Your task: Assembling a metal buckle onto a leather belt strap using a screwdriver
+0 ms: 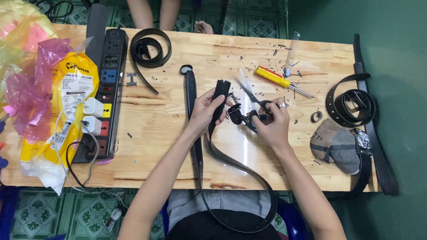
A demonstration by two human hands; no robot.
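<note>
My left hand [206,109] grips the black belt [220,98] end; my right hand [271,122] holds scissors [250,102] just right of it, mid-trim. Next I need steady alignment.

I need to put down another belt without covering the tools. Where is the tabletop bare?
Bare wood lies between the power strip and the left hand, down to the near edge. A smaller patch lies behind the screwdriver. It is crowded around the right hand with its scissors, and by the coiled belt.
</note>
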